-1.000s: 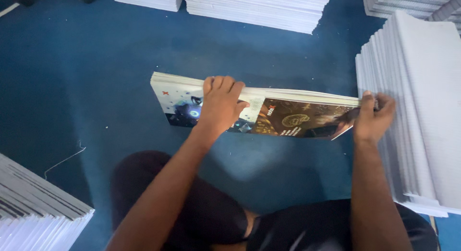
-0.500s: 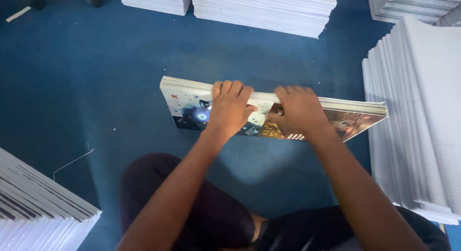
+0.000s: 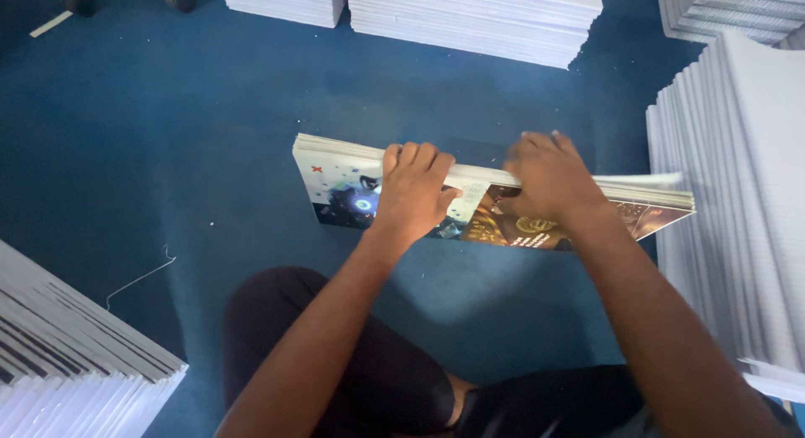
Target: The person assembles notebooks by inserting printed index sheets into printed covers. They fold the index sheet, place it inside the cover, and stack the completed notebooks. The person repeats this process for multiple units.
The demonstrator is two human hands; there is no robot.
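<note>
White sheet stacks (image 3: 75, 346) sit at far left on the blue carpet floor (image 3: 168, 136). The left hand (image 3: 415, 191) curls over the top edge of a printed-cover bundle (image 3: 335, 186) standing on the floor mid-frame; the right hand (image 3: 549, 178) grips that edge alongside; more white stacks (image 3: 738, 203) right

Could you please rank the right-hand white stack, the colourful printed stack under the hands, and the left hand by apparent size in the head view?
1. right-hand white stack, cropped by the frame
2. colourful printed stack
3. left hand
</note>
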